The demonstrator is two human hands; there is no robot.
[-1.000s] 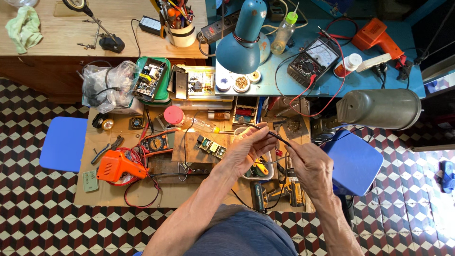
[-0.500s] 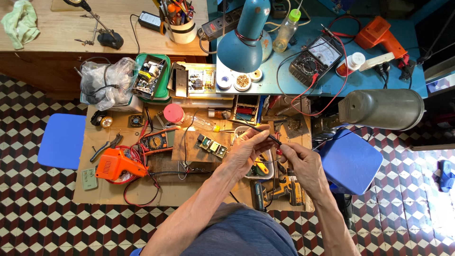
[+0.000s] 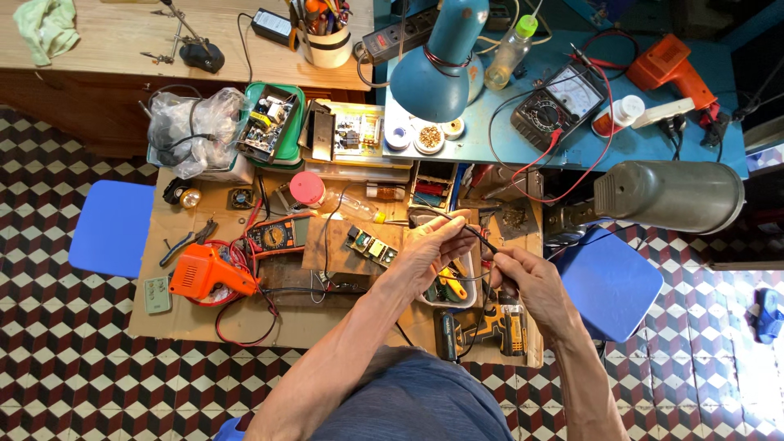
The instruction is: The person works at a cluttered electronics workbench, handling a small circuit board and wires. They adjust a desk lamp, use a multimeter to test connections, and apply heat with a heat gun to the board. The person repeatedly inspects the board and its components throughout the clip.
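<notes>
Multimeter [image 3: 276, 235] lies left of circuit board [image 3: 371, 247], on workbench [image 3: 188, 314].

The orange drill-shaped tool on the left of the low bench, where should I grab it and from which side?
Probably by the narrower handle of the orange tool, which points toward the lower left. Come from above on the near-left side: it lies flat on its side on the cardboard-covered bench, and the multimeter and cables crowd its far right side.

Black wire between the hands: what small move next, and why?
Probably draw the black wire taut: the left hand pinches one end, the right hand grips the other, and it runs slack above the parts tray.
</notes>
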